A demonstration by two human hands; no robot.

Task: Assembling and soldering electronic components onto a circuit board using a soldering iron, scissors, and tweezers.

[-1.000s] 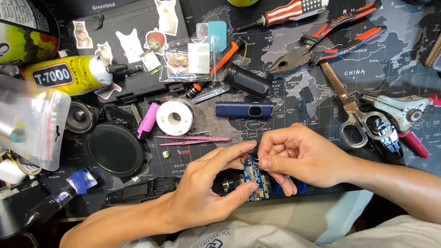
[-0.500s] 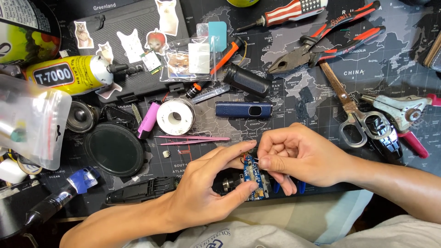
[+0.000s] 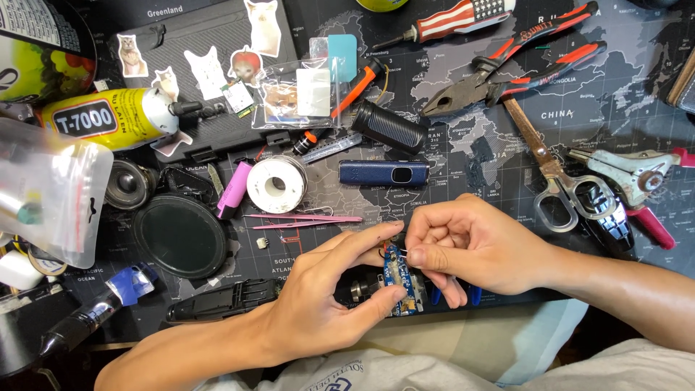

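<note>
Head view: dark map-printed mat (image 3: 507, 137), crowded with tools. Near its front edge, left hand (image 3: 318, 304) pinching a small blue circuit board (image 3: 402, 279) between thumb and fingers, held upright. Right hand (image 3: 470, 246) curled almost shut, thumb and forefinger nipped at the board's top end; what they grip, too small to tell. Just beyond: pink tweezers (image 3: 304, 219), solder spool (image 3: 276, 184), scissors (image 3: 554, 177), red-handled pliers (image 3: 517, 69).

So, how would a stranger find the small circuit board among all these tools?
Look at the near edge of the dark map mat, where two hands meet. The left hand pinches the circuit board while the right hand touches its top. It is the only blue strip with tiny parts.
</note>
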